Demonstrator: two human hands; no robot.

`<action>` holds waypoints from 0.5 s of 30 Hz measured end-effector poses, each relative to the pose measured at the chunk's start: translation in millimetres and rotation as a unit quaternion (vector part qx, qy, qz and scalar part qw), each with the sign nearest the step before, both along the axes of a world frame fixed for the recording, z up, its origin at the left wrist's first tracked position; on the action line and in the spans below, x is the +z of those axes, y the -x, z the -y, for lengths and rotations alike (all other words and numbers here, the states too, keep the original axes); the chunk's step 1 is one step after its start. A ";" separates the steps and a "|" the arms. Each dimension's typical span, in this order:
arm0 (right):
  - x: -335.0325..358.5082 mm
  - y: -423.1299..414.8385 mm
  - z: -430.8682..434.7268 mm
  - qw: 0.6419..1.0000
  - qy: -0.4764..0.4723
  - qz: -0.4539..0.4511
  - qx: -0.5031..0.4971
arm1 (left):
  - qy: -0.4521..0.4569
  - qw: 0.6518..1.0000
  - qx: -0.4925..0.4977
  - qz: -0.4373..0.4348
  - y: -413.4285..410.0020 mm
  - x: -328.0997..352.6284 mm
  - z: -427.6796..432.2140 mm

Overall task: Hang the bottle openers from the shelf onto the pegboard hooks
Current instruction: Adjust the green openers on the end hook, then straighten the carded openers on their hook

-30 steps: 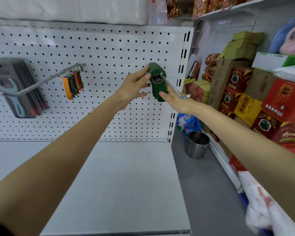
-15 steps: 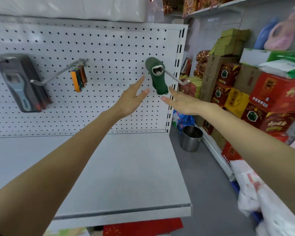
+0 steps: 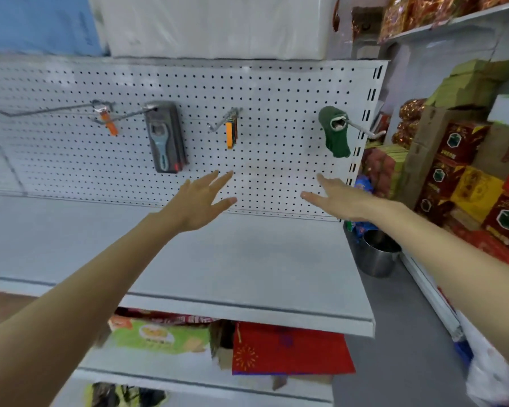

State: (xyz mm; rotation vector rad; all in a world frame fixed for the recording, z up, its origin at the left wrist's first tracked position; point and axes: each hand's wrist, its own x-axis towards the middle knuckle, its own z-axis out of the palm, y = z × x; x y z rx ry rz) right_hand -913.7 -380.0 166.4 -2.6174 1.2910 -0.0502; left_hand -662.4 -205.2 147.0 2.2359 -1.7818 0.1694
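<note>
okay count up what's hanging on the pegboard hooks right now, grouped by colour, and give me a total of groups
Green openers: 1 bunch
Grey carded openers: 1 stack
Orange-fronted bunch: 1, single pieces too tight to count
Lone orange opener: 1
Total: 4 hanging groups on the pegboard.

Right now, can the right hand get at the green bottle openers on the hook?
Probably yes. The right hand is open and empty below the green bottle openers, and nothing lies between them; the hook sticks out freely.
</note>
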 end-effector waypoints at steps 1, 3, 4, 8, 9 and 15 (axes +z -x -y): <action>-3.8 -5.4 -12.0 1.000 0.002 0.000 0.017 | -0.012 1.000 0.008 0.014 -0.7 -4.5 -12.6; -9.4 -16.5 -35.0 0.999 -0.001 0.009 0.040 | -0.021 0.999 0.017 0.027 -2.7 -10.9 -36.8; -11.4 -22.7 -46.6 0.999 0.000 0.012 0.047 | -0.019 0.999 0.021 0.021 -4.9 -12.5 -48.3; -19.7 -53.0 -92.9 0.996 0.024 -0.022 0.082 | -0.011 0.999 0.041 -0.006 -22.8 -15.4 -89.3; -22.1 -61.6 -103.3 0.995 0.028 -0.024 0.092 | -0.009 0.999 0.048 -0.016 -29.4 -17.0 -97.4; -32.2 -115.5 -140.5 0.989 0.044 -0.045 0.131 | 0.006 0.996 0.051 -0.073 -76.9 -31.5 -119.8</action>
